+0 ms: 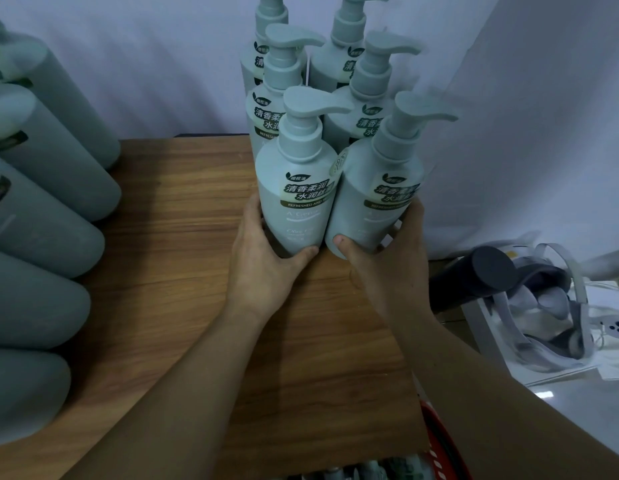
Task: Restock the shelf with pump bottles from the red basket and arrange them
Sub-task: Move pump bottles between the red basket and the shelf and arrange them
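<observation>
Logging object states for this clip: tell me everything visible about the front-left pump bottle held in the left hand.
The pale grey-green plastic pump bottle stands upright on the brown wood-grain shelf, front-left of a two-column block. Its pump nozzle points right. A label with Chinese characters and "REFRESHED" faces the camera. The left hand grips its lower body, thumb across the front. It appears to touch the neighbouring bottle.

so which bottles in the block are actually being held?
Only the front pair: left hand grips the front-left bottle, right hand the front-right bottle.
</observation>
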Demonstrator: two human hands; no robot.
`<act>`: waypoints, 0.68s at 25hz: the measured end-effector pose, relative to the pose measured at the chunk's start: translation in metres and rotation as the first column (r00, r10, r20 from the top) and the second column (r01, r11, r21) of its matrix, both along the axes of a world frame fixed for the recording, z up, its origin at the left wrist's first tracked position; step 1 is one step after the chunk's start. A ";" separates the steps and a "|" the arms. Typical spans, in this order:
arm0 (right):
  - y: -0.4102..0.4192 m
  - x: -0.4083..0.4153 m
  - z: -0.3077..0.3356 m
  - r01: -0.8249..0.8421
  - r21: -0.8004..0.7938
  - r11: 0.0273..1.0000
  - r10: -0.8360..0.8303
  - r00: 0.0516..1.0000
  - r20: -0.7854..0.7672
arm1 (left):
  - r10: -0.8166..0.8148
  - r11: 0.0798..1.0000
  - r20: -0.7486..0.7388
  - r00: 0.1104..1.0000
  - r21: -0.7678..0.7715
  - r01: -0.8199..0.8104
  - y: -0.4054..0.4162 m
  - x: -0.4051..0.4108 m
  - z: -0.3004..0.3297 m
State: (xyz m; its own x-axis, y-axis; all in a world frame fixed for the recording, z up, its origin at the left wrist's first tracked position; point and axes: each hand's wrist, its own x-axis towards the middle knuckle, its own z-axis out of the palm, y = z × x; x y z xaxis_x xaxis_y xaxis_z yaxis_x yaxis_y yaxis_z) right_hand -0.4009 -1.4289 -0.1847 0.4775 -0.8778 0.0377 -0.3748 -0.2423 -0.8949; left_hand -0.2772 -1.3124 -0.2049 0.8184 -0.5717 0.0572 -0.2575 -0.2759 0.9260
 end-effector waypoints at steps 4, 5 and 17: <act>-0.006 0.000 -0.001 -0.034 0.015 0.999 0.035 0.999 -0.002 | 0.024 1.000 -0.002 1.000 0.013 -0.024 0.000 -0.001 -0.001; -0.008 -0.001 -0.001 -0.048 0.017 0.999 0.048 0.999 -0.002 | 0.020 1.000 -0.011 1.000 0.017 -0.019 0.001 0.000 -0.001; -0.011 -0.001 -0.003 -0.053 0.042 0.998 0.054 0.999 -0.009 | -0.055 0.994 -0.054 0.997 0.087 0.059 0.006 0.012 -0.007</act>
